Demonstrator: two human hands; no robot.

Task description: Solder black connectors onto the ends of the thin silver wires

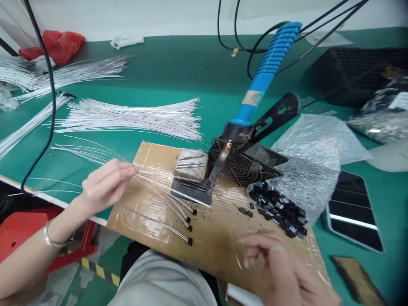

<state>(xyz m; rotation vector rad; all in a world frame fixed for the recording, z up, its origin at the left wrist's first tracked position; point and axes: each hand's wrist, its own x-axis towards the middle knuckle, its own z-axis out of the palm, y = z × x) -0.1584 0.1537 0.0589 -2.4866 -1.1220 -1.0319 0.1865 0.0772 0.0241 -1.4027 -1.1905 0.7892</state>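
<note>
Head view: thin white wires (149,174) pinched in the left hand (103,187), lying across a taped cardboard board (216,229). The right hand (280,272), blurred, fingers curled, apparently holds nothing. Beyond: blue-handled soldering iron (264,76), black connectors (277,208), green tabletop (178,72).

I see a crumpled red plastic bag (62,44) at the far left of the green tabletop (178,72), a black slotted crate (353,70) far right, and a dark phone (353,210) beside clear bubble wrap (315,153).
</note>
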